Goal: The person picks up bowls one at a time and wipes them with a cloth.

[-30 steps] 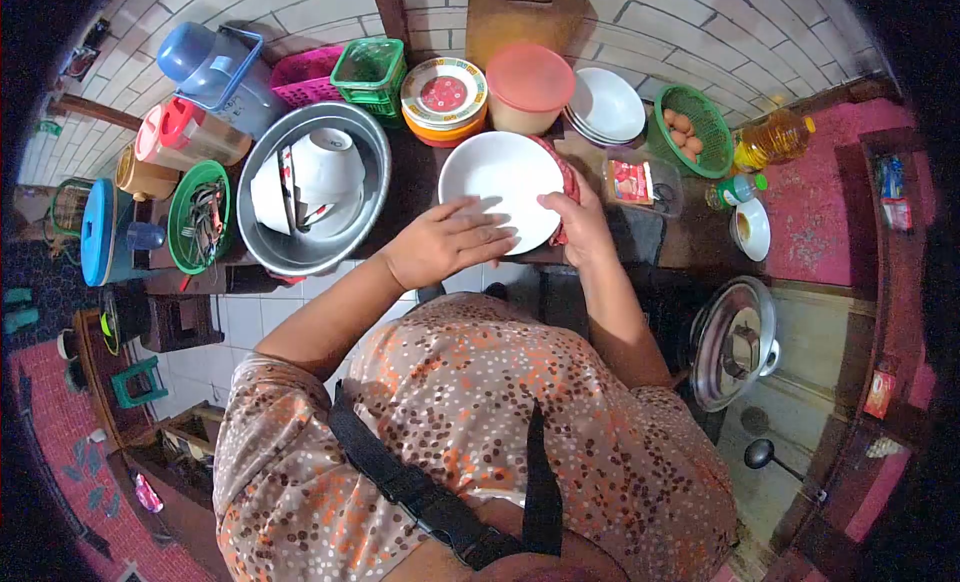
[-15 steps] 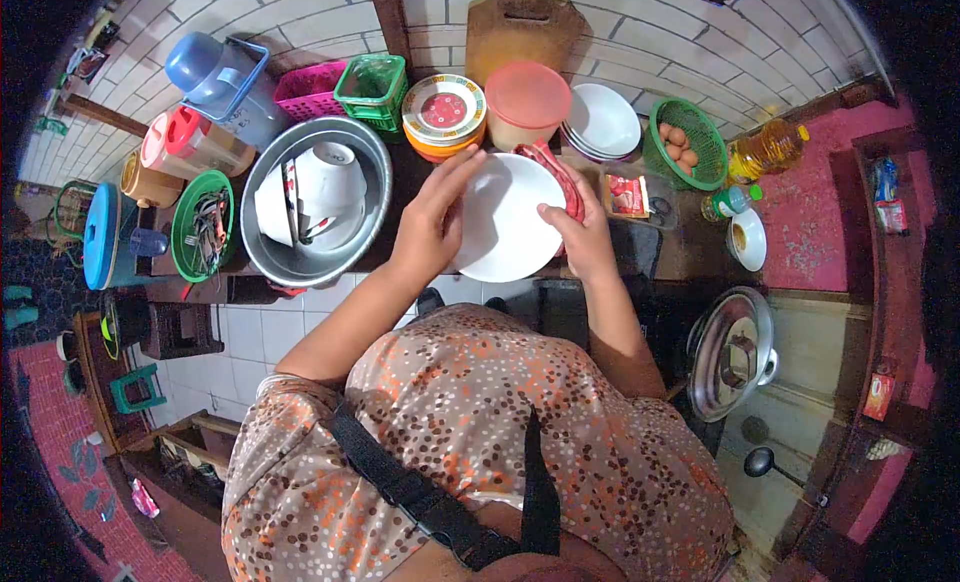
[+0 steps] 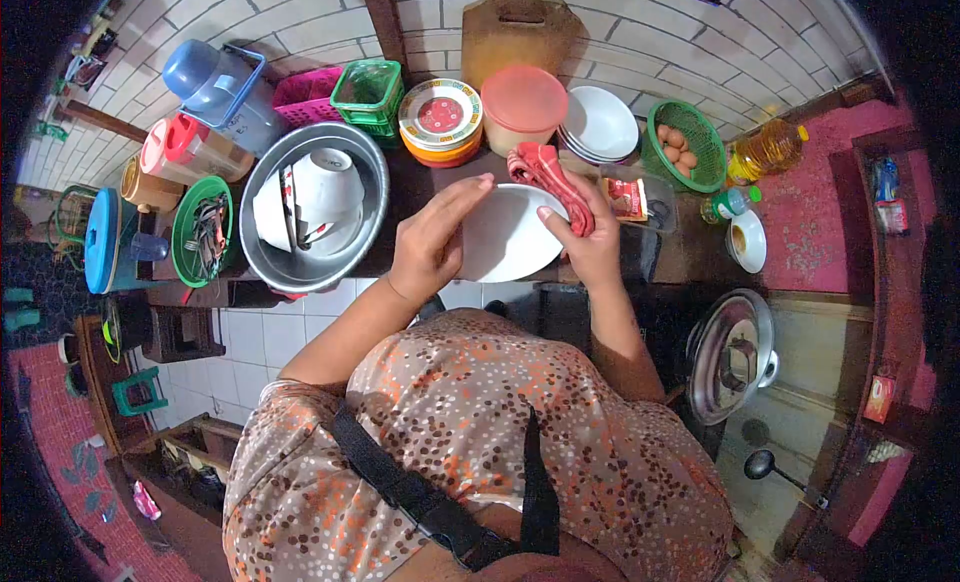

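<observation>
A white plate (image 3: 512, 244) is held in front of me between both hands, tilted, over the near edge of the counter. My left hand (image 3: 430, 240) grips its left rim, the fingers fairly straight and pointing up and to the right. In my right hand (image 3: 592, 244) is a folded red cloth (image 3: 556, 187), bunched along the plate's upper right rim. The right thumb lies at the plate's right edge; the other right fingers are mostly hidden behind cloth and plate.
Left on the counter (image 3: 400, 262) are a metal basin (image 3: 372, 172) with white bowls and a green basket of cutlery (image 3: 210, 227). Behind stand patterned plates (image 3: 440, 117), a lidded tub (image 3: 523, 102) and white plates (image 3: 600, 122). A basket of eggs (image 3: 680, 152) and a metal pot lid (image 3: 735, 357) are right.
The plate has tipped, showing a narrower oval, and its upper edge is lower. More of the red cloth shows above the right hand. Both hands stay at the plate's sides.
</observation>
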A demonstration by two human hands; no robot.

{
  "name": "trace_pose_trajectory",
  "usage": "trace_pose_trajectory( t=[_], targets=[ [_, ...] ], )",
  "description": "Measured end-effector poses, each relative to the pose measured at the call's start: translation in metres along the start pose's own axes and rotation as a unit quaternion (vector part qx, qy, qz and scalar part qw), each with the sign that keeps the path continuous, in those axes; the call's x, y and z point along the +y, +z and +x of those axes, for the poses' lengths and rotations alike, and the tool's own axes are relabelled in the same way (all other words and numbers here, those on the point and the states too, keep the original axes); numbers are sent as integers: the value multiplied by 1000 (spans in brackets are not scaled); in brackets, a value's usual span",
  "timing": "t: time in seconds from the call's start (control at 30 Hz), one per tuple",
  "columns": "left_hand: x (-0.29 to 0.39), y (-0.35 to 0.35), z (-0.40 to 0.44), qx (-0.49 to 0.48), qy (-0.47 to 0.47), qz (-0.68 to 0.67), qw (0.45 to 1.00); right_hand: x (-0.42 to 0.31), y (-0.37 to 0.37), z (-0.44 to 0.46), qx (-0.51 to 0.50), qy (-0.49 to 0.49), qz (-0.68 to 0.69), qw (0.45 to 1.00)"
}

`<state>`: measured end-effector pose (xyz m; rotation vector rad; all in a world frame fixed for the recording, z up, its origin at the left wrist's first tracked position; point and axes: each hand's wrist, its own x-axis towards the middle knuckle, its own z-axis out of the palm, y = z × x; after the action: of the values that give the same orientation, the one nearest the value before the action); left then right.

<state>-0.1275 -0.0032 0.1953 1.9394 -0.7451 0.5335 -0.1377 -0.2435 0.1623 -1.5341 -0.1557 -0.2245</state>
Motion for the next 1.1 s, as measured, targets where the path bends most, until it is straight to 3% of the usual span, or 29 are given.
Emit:
trace_pose_trajectory(
  t=[0.03, 0.1, 0.23, 0.33, 0.37, 0.43, 0.5, 0.57, 0.63, 0.7, 0.77, 0.83, 0.9, 1.0, 1.1],
  targets=[
    [2, -1, 1, -8, 23, 11, 1000, -3, -2, 2, 0, 1, 0, 1000],
    [3, -3, 0, -30, 24, 17, 999, -12, -6, 8, -64, -106, -65, 990],
    [-5, 1, -2, -45, 6, 19, 999, -40, -6, 15, -153, -154, -169, 962],
    [-11, 3, 0, -16, -23, -16, 999, -37, -9, 18, -230, -30, 87, 969],
    [-13, 2, 1, -16, -23, -15, 999, -41, -14, 18, -231, -30, 88, 969],
    [-13, -3, 6, -34, -20, -17, 999, -57, -22, 18, -237, 71, 129, 960],
    [-11, -10, 12, -62, -17, -15, 998, -58, -33, 20, -278, 85, 100, 952],
    [-8, -15, 15, -88, -14, -14, 996, -79, -32, 16, -295, 145, -53, 943],
    [-5, -18, 17, -116, -3, 16, 993, -82, -27, 21, -273, 183, -66, 942],
    [-4, -15, 14, -111, -20, -4, 994, -79, -26, 28, -261, -10, -302, 917],
    [-5, -10, 10, -103, -36, -23, 994, -66, -16, 26, -244, -25, -288, 926],
    [-4, -6, 7, -78, -44, -18, 996, -46, -5, 23, -197, 15, -135, 971],
    [-1, -8, 7, -81, -53, -10, 995, -46, 2, 17, -189, 1, -136, 973],
    [-3, -13, 4, -84, -68, 3, 994, -33, 5, 10, -154, 127, 16, 980],
    [-5, -16, 3, -76, -69, 3, 995, -21, -8, 16, -133, 113, 22, 984]
  ],
)
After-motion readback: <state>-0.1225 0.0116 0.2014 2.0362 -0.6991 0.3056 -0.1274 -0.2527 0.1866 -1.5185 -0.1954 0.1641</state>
